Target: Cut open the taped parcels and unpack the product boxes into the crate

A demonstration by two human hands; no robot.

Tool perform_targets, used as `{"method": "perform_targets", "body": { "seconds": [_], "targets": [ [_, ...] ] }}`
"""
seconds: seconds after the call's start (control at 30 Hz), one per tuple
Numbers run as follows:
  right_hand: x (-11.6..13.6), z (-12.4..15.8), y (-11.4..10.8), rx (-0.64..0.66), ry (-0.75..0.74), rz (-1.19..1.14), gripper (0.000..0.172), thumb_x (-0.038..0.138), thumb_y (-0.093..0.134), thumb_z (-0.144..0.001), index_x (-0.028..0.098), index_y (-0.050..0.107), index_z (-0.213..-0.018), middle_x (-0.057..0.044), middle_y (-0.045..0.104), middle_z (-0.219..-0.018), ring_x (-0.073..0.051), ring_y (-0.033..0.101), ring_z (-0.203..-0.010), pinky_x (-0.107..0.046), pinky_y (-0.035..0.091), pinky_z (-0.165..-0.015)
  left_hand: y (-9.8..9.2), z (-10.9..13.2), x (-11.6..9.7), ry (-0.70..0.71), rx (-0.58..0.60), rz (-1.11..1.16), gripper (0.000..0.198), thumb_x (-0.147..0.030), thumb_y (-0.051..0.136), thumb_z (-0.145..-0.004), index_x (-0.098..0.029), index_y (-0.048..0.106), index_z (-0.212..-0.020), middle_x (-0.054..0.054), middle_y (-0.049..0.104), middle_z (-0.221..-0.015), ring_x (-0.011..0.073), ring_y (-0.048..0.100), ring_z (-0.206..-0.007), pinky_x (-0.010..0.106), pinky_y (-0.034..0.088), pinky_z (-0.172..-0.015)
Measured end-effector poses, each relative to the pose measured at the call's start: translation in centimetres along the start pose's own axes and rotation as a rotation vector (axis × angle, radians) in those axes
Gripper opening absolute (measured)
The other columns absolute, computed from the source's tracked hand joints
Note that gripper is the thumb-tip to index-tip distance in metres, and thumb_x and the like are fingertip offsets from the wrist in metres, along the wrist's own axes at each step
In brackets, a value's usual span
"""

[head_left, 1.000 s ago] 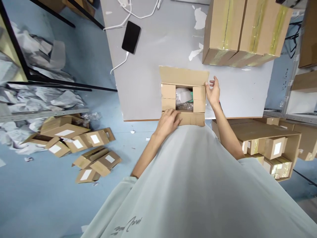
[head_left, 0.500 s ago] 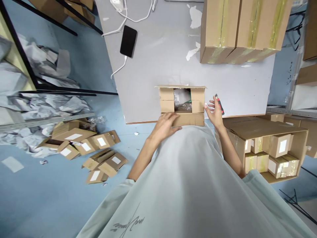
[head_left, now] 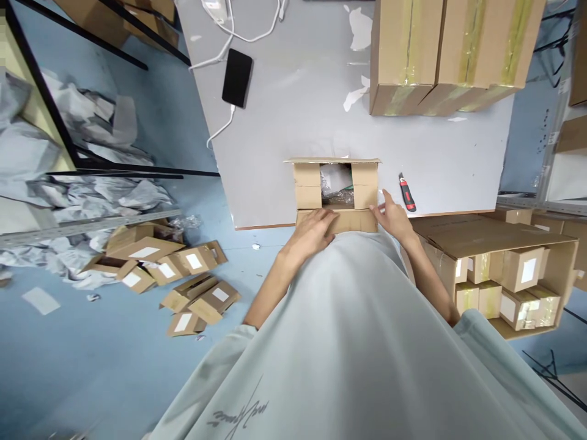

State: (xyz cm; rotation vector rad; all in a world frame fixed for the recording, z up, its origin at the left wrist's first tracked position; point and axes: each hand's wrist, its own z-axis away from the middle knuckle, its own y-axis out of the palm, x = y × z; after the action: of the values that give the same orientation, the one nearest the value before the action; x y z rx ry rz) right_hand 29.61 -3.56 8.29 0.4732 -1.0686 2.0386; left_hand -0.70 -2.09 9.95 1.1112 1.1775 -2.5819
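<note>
A small cardboard box (head_left: 308,197) stands at the table's near edge, its long flaps folded out and its short flaps lying inward. Through the gap between them shows clear plastic wrap (head_left: 338,197) around something pale, its kind hidden. My left hand (head_left: 314,232) grips the near flap (head_left: 351,221), fingers over it and thumb on the side towards me. At the box's right front corner is my right hand (head_left: 393,216), holding nothing, thumb and fingers apart and fingertips against the cardboard. A red and black box cutter (head_left: 406,193) lies just beyond it.
Large taped cartons (head_left: 406,55) stand at the table's back right. A black phone (head_left: 237,78) with a white cable lies at the left. On the right is an open carton (head_left: 495,241) full of small boxes; several boxes (head_left: 213,302) lie on the floor at left.
My right hand has moved left and down from beside the box cutter to the box's right front corner. My left hand stays on the near flap, its fingers shifted slightly.
</note>
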Motion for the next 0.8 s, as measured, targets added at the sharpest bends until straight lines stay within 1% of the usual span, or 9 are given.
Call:
{"method": "perform_targets", "body": {
  "seconds": [0.07,0.13,0.23,0.3,0.37,0.47,0.53,0.63,0.8],
  "targets": [
    [0.0,1.3,-0.7,0.151,0.103,-0.1,0.101,0.074,0.072,-0.103,0.018,0.039,-0.181,-0.01,0.087,-0.099,-0.036,0.083,-0.093,-0.054,0.068,-0.098,0.1,0.7,0.4,0.014,-0.032,0.009,0.059,-0.02,0.073,-0.096,-0.028,0.071,-0.155,0.013,0.073,-0.156,0.0404,0.067,-0.148,0.06,0.054,-0.129],
    [0.3,2.0,-1.1,0.181,0.134,-0.276,0.109,0.079,0.068,-0.104,0.018,0.029,-0.185,-0.009,0.087,-0.103,-0.033,0.084,-0.09,-0.05,0.07,-0.094,-0.1,0.6,0.4,0.019,-0.155,-0.001,0.059,-0.021,0.066,-0.102,-0.031,0.067,-0.16,0.012,0.07,-0.162,0.039,0.063,-0.154,0.06,0.052,-0.132],
    [0.5,1.4,-1.0,0.036,0.075,-0.463,0.113,0.085,0.063,-0.102,0.021,0.025,-0.187,-0.012,0.086,-0.122,-0.03,0.085,-0.095,-0.047,0.07,-0.091,-1.1,-1.9,0.0,0.015,-0.417,-0.031,0.065,-0.03,0.059,-0.111,-0.031,0.05,-0.175,0.012,0.047,-0.184,0.0393,0.033,-0.178,0.068,0.031,-0.144],
    [0.1,0.0,-0.5,-0.073,0.029,-0.43,0.114,0.084,0.069,-0.098,0.022,0.029,-0.185,-0.011,0.085,-0.123,-0.03,0.083,-0.094,-0.047,0.069,-0.093,-1.9,-4.9,0.1,0.034,-0.501,-0.051,0.073,-0.038,0.061,-0.112,-0.029,0.039,-0.182,0.01,0.031,-0.193,0.0393,0.009,-0.184,0.073,0.012,-0.147],
    [-0.9,-1.7,0.1,-0.17,0.023,-0.304,0.112,0.079,0.076,-0.093,0.019,0.039,-0.181,-0.011,0.084,-0.116,-0.03,0.081,-0.093,-0.05,0.067,-0.099,-2.1,-8.0,0.7,0.087,-0.449,-0.073,0.075,-0.042,0.057,-0.113,-0.028,0.036,-0.183,0.008,0.031,-0.193,0.0374,0.007,-0.184,0.075,0.006,-0.147],
    [-3.1,-3.9,0.9,-0.232,0.087,-0.178,0.092,0.075,0.076,-0.093,0.015,0.063,-0.162,-0.014,0.083,-0.114,-0.034,0.079,-0.1,-0.056,0.063,-0.109,-0.8,-10.9,1.7,0.107,-0.292,-0.087,0.066,-0.037,0.042,-0.117,-0.024,0.041,-0.181,0.011,0.039,-0.189,0.0353,0.02,-0.182,0.072,0.007,-0.148],
    [-4.7,-4.9,1.4,-0.194,0.135,-0.232,0.081,0.077,0.072,-0.095,0.017,0.073,-0.149,-0.016,0.083,-0.122,-0.035,0.079,-0.11,-0.057,0.061,-0.114,0.9,-11.1,2.3,0.082,-0.26,-0.093,0.07,-0.044,0.04,-0.118,-0.018,0.037,-0.183,0.015,0.031,-0.191,0.0381,0.015,-0.183,0.073,0.001,-0.147],
    [-6.9,-5.7,2.4,-0.101,0.152,-0.434,0.077,0.082,0.073,-0.092,0.022,0.076,-0.141,-0.015,0.081,-0.138,-0.035,0.075,-0.129,-0.054,0.06,-0.119,3.4,-10.1,2.9,0.063,-0.27,-0.114,0.092,-0.07,0.045,-0.114,-0.014,0.028,-0.186,0.018,0.017,-0.194,0.0424,0.001,-0.183,0.074,-0.007,-0.145],
    [-9.0,-7.6,5.0,-0.079,0.27,-0.762,0.075,0.085,0.056,-0.102,0.023,0.075,-0.139,-0.017,0.072,-0.159,-0.034,0.067,-0.149,-0.051,0.056,-0.126,4.3,-9.1,4.3,0.078,-0.272,-0.135,0.098,-0.08,0.042,-0.111,-0.017,0.033,-0.185,0.016,0.02,-0.194,0.0407,0.003,-0.183,0.069,-0.005,-0.147]
  ]
}}
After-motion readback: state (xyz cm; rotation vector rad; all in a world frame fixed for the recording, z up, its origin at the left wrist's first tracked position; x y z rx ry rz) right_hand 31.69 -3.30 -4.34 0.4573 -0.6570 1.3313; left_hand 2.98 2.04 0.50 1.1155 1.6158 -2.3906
